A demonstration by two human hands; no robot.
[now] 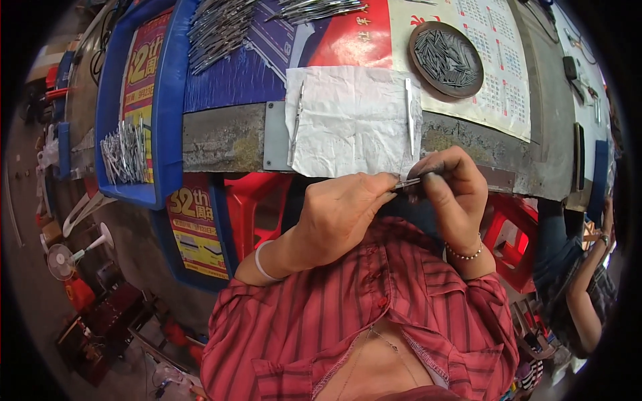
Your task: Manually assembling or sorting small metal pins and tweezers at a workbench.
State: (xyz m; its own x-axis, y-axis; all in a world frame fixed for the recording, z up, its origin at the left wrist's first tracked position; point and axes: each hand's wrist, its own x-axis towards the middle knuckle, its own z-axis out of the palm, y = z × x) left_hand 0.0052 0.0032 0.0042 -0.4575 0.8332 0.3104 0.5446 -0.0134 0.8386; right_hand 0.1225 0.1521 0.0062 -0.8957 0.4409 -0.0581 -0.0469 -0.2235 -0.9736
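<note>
The left hand (344, 208) was closed narrowly on a thin metal piece (407, 182), its thumb and fingertips pinching the left end. The right hand (456, 194) met it from the right, thumb and bent fingers gathered at the other end; its fingertips looked darkened. The piece lay almost level between the two hands, just off the near edge of the tabletop (224, 140) and close to the near right corner of a crumpled white sheet (354, 113).

On that sheet two slim tools lay well apart: a silvery one (297, 123) along the left side and a paler, flatter one (410, 117) along the right. Beyond the sheet to the right stood a round brown dish (412, 59) holding many small grey metal pieces (445, 57), on top of a printed calendar sheet (505, 100). At the far left, a heap of slender metal rods (221, 33) rested on a blue printed sheet (234, 87), with a second heap (321, 8) to its right. A long blue tray (170, 100) occupied the left end, a bundle of silvery rods (126, 154) in its near part.
</note>
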